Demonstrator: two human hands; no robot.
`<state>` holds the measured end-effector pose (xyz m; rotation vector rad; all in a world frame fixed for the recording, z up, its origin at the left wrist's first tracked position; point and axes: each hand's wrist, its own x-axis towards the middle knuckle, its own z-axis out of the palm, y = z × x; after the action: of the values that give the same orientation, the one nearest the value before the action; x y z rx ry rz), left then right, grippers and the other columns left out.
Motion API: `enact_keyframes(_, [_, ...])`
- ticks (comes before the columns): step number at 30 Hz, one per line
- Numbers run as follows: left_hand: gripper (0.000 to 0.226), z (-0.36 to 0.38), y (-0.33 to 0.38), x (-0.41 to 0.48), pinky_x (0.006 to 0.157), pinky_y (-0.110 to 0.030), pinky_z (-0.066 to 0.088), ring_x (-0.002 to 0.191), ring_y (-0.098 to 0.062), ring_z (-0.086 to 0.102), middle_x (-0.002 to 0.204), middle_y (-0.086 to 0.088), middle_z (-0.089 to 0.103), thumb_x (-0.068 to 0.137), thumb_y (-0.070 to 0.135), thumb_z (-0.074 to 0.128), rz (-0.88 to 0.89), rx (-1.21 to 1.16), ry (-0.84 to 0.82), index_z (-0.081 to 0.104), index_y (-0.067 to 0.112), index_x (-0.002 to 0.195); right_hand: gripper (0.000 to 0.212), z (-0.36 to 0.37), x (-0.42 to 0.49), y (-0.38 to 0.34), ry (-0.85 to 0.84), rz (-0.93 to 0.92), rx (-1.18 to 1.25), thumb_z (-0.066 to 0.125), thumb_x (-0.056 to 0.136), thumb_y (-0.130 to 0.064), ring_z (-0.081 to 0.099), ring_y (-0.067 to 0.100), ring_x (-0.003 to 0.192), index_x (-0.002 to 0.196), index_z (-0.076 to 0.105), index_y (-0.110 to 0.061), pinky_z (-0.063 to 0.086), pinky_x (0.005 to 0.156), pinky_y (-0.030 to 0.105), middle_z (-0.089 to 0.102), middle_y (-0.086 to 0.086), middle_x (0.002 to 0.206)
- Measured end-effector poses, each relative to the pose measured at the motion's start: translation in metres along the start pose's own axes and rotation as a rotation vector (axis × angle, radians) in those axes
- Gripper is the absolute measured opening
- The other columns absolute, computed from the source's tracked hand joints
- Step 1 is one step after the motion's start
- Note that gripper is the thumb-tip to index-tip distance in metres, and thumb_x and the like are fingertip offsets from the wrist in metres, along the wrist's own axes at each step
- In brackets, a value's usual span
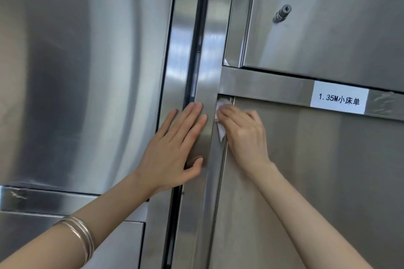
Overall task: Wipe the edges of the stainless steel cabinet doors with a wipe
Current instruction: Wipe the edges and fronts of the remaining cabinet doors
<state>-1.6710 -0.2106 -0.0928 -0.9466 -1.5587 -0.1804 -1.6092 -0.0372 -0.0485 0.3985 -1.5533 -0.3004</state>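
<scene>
The crumpled white wipe (221, 133) sat under the curled fingers of the right hand (242, 135), pressed into the upper left corner of the lower right brushed stainless steel cabinet door (317, 181), right at the seam where that door met the vertical steel frame post (210, 85). Only two scraps of the wipe showed, one above the fingertips and one hanging below the knuckles; the rest was covered by the hand, and the thumb was hidden, so the grip looked like a bunched hold rather than a clear pinch. The left hand (172, 148) lay flat on the post, fingers straight and close together, their tips reaching the dark vertical gap (196, 50) beside it. Thin silver bangles (80, 233) circled the left forearm. A white printed paper label (339, 100) was taped to the horizontal steel rail above the door
</scene>
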Motion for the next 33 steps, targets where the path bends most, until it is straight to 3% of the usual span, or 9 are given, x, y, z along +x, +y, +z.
enact_keyframes(4, [0.078,0.005,0.008,-0.001,0.121,-0.048,0.015,0.149,-0.029,0.016,0.159,-0.018,0.02,0.086,0.04,0.049,-0.047,-0.038,0.039,0.03,-0.001,0.149,0.013,-0.002,-0.057,-0.023,0.009,-0.023,0.059,0.079,0.072,0.0,0.067,0.008,0.088,0.079,0.075,-0.01,0.04,0.061,0.025,0.074,-0.001,0.094])
enact_keyframes(7, [0.077,0.008,0.008,0.0,0.12,-0.048,0.016,0.149,-0.03,0.017,0.159,-0.019,0.021,0.088,0.043,0.048,-0.044,-0.024,0.053,0.029,-0.001,0.149,0.017,-0.006,-0.036,-0.01,-0.043,-0.046,0.045,0.082,0.068,-0.003,0.062,0.003,0.078,0.076,0.075,-0.015,0.038,0.059,0.024,0.074,-0.007,0.09])
enact_keyframes(10, [0.079,0.01,0.008,0.0,0.121,-0.047,0.016,0.149,-0.03,0.017,0.159,-0.019,0.021,0.087,0.043,0.049,-0.036,-0.01,0.066,0.028,-0.001,0.149,0.015,0.0,0.006,0.006,0.017,0.021,-0.023,0.079,0.072,-0.003,0.065,0.008,0.077,0.078,0.073,-0.015,0.035,0.063,0.025,0.073,-0.006,0.089])
enact_keyframes(13, [0.08,0.012,0.008,0.0,0.121,-0.047,0.016,0.149,-0.03,0.017,0.159,-0.019,0.02,0.086,0.042,0.05,-0.04,0.007,0.076,0.029,-0.001,0.149,0.009,0.007,-0.008,0.0,0.08,0.045,0.003,0.072,0.081,-0.002,0.067,0.013,0.087,0.084,0.073,-0.01,0.039,0.065,0.028,0.073,0.0,0.096])
enact_keyframes(18, [0.079,0.011,0.008,0.0,0.12,-0.048,0.017,0.148,-0.031,0.019,0.158,-0.021,0.021,0.086,0.042,0.05,-0.037,0.024,0.079,0.03,-0.002,0.148,0.008,-0.004,-0.045,-0.004,-0.047,-0.122,0.057,0.073,0.079,0.001,0.068,0.016,0.094,0.083,0.072,-0.006,0.047,0.064,0.03,0.072,0.004,0.096])
enact_keyframes(22, [0.079,0.012,0.009,0.0,0.121,-0.046,0.016,0.149,-0.031,0.019,0.158,-0.02,0.022,0.085,0.042,0.05,-0.041,0.036,0.076,0.03,-0.001,0.149,0.004,-0.001,-0.012,0.017,-0.066,-0.227,0.073,0.067,0.083,0.002,0.066,0.029,0.086,0.08,0.069,0.003,0.048,0.079,0.035,0.069,0.015,0.088])
enact_keyframes(28, [0.079,0.011,0.009,0.0,0.122,-0.045,0.014,0.149,-0.03,0.017,0.158,-0.02,0.021,0.085,0.042,0.048,-0.046,0.031,0.07,0.03,-0.001,0.149,0.009,-0.003,-0.03,0.008,-0.086,-0.159,0.083,0.067,0.084,0.003,0.065,0.031,0.08,0.075,0.066,0.003,0.051,0.072,0.038,0.067,0.016,0.084])
enact_keyframes(33, [0.079,0.01,0.01,0.001,0.121,-0.045,0.016,0.149,-0.028,0.018,0.158,-0.019,0.023,0.083,0.041,0.051,-0.052,0.012,0.078,0.032,0.0,0.148,0.014,0.01,0.011,0.015,0.109,0.025,0.043,0.065,0.087,0.0,0.063,0.032,0.076,0.073,0.066,0.002,0.044,0.067,0.038,0.066,0.016,0.078])
